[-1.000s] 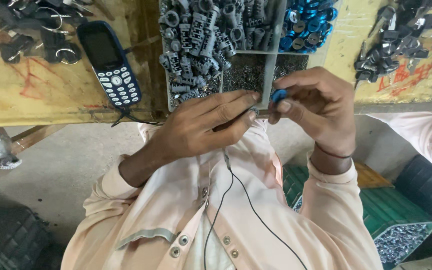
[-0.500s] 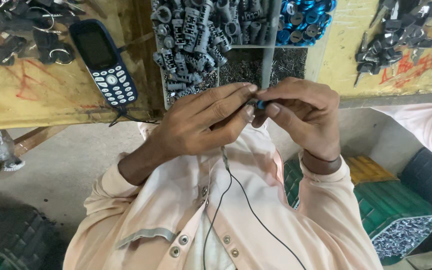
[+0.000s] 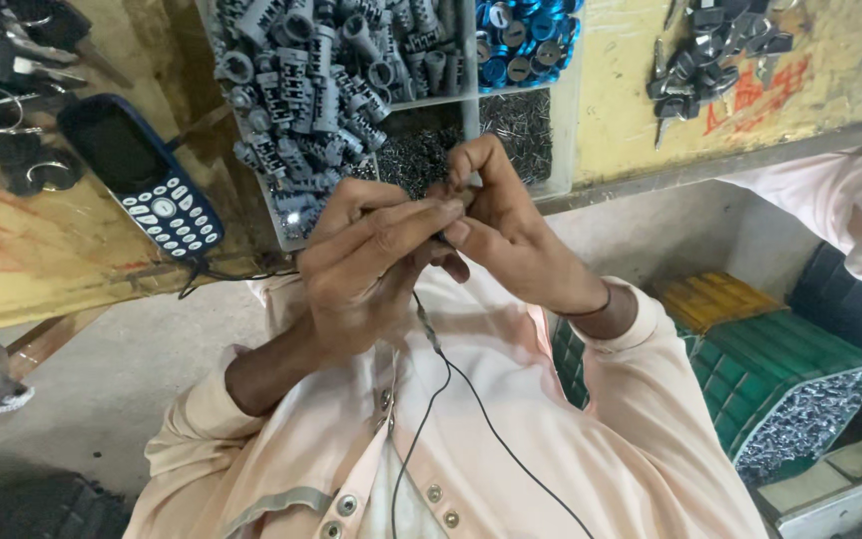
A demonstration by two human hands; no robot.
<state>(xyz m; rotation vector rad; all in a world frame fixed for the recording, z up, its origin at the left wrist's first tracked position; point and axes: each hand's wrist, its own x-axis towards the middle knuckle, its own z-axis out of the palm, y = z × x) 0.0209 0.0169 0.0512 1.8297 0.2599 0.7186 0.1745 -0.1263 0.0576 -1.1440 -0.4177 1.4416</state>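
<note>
The person's left hand (image 3: pixel 366 265) and right hand (image 3: pixel 506 225) meet fingertip to fingertip, pinching a small dark part (image 3: pixel 443 238) that is mostly hidden between them, just before the clear plastic compartment tray (image 3: pixel 563 120). The tray holds ribbed grey plastic cylinders (image 3: pixel 316 75), shiny blue metal caps (image 3: pixel 521 35) and fine dark metal pins (image 3: pixel 516 125). A dark blue keypad phone (image 3: pixel 142 175) lies on the worn yellow-painted wooden bench (image 3: pixel 42 265)
</note>
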